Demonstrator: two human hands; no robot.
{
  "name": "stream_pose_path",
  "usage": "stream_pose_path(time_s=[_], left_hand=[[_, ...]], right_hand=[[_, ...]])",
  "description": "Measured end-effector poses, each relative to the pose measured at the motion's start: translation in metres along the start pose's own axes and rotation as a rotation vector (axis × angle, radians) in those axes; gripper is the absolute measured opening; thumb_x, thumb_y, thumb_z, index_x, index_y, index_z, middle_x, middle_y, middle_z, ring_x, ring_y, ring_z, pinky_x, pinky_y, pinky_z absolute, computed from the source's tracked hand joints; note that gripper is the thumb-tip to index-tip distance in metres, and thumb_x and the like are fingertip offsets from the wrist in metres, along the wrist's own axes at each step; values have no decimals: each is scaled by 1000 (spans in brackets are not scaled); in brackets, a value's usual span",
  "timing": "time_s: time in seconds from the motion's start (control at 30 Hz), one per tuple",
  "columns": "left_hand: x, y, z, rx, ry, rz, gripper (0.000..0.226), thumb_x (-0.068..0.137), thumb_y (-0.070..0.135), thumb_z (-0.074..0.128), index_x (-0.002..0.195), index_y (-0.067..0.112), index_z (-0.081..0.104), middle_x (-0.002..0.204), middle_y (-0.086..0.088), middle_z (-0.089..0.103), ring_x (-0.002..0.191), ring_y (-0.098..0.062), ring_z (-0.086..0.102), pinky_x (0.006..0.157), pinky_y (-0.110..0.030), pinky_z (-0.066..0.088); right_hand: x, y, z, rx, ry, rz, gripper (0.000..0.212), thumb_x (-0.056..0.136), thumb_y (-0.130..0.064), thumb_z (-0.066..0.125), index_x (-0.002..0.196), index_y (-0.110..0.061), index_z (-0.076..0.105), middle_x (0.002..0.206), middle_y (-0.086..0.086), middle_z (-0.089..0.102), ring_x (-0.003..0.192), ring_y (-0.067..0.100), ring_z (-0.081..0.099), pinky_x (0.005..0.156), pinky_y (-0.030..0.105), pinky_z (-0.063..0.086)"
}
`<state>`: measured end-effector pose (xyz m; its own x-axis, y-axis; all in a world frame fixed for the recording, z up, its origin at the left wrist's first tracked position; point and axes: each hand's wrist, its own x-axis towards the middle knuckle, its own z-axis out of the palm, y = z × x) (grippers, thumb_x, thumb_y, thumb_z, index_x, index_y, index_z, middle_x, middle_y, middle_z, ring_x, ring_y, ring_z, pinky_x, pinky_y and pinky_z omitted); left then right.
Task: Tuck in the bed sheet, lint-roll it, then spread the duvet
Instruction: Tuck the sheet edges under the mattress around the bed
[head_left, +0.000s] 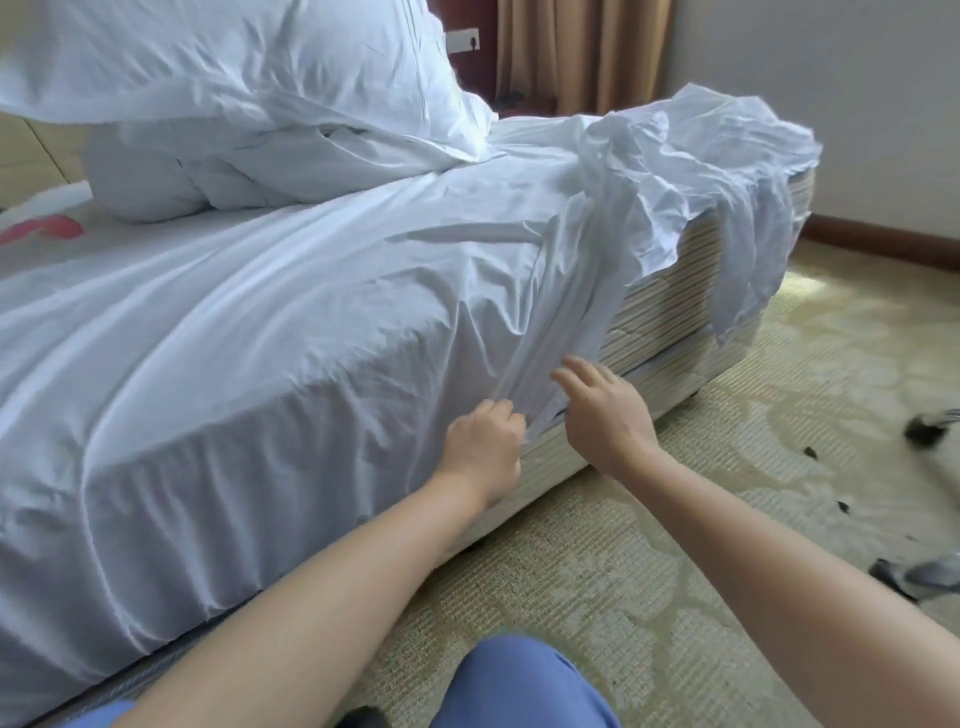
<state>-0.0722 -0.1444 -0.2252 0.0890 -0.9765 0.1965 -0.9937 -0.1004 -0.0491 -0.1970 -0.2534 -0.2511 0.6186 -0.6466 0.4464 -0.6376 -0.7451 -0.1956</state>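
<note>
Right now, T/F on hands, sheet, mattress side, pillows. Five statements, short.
1. The left hand pinches a fold of the bed sheet. True.
2. The right hand grips a lint roller. False: its fingers are straight and it holds nothing.
3. The sheet covers the whole side of the mattress. False: the striped side is bare toward the far corner.
4. Pillows are piled at the far end of the bed. True.
5. The floor is bare wood. False: patterned carpet.
</note>
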Motion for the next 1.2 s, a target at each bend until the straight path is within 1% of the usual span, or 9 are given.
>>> stream_pose_path(time_s=[0.17, 0.3, 0.4, 0.5, 0.73, 0.9, 1.0, 1.07, 1.2], left_hand=[[56, 11, -17, -132, 108, 9, 16, 86, -1, 43, 96, 0, 56, 106, -10, 55, 99, -28, 50, 68, -34, 38], [88, 20, -18, -239, 137, -1, 9, 85, -4, 41, 85, 3, 47, 98, -13, 51, 82, -27, 46, 65, -34, 31], [105, 26, -16, -280, 131, -40, 33, 87, 0, 41, 117, 0, 53, 122, -10, 51, 98, -33, 54, 76, -41, 46], [118, 30, -16, -328, 157, -81, 38, 87, -1, 39, 124, 4, 51, 128, -6, 48, 102, -31, 53, 77, -40, 47], [121, 35, -11, -348, 165, -64, 42, 86, -3, 41, 127, 4, 48, 131, -5, 46, 113, -27, 48, 77, -34, 38], [122, 34, -11, -367, 194, -51, 53, 86, -2, 42, 138, 7, 41, 147, -3, 34, 123, -27, 45, 92, -36, 40], [124, 39, -2, -336, 178, -41, 62, 87, -2, 43, 147, 8, 30, 156, -9, 20, 135, -29, 36, 101, -36, 36], [124, 43, 3, -313, 175, -42, 67, 87, 0, 43, 151, 9, 22, 158, -11, 11, 142, -27, 24, 107, -33, 30], [129, 45, 7, -384, 218, -65, 72, 88, 3, 45, 153, 11, 14, 159, -10, 6, 145, -24, 15, 111, -30, 23]], right_hand=[[57, 45, -25, -194, 295, 95, 74, 75, 0, 67, 139, -19, 33, 144, 12, 24, 131, 34, 30, 104, 50, 36], [93, 57, -38, -257, 133, 260, 60, 92, -12, 53, 146, -23, 29, 158, 10, 4, 145, 27, 3, 116, 42, 7], [85, 55, -18, -162, 188, 329, 52, 89, -9, 56, 139, -16, 44, 155, 14, 19, 142, 35, 18, 111, 48, 26], [75, 64, -1, -139, 201, 220, 47, 77, 1, 63, 123, -8, 59, 146, 19, 39, 130, 43, 39, 98, 53, 43], [77, 61, -17, -114, 70, 146, 76, 77, 10, 53, 147, -10, 31, 156, 8, 16, 139, 29, 20, 99, 35, 41], [85, 71, -10, -151, 120, 297, 62, 84, 12, 48, 143, -3, 36, 137, 10, 41, 106, 35, 46, 85, 43, 49], [77, 86, 0, -232, 207, 215, 41, 62, 21, 66, 100, 7, 63, 87, 17, 60, 69, 36, 54, 56, 39, 53], [72, 96, 4, -339, 259, 150, 37, 42, 22, 74, 72, 4, 62, 65, 13, 55, 54, 30, 51, 45, 31, 48], [74, 101, 3, -570, 277, 65, 72, 47, -2, 76, 116, -10, 55, 114, 11, 47, 98, 28, 48, 81, 36, 45]])
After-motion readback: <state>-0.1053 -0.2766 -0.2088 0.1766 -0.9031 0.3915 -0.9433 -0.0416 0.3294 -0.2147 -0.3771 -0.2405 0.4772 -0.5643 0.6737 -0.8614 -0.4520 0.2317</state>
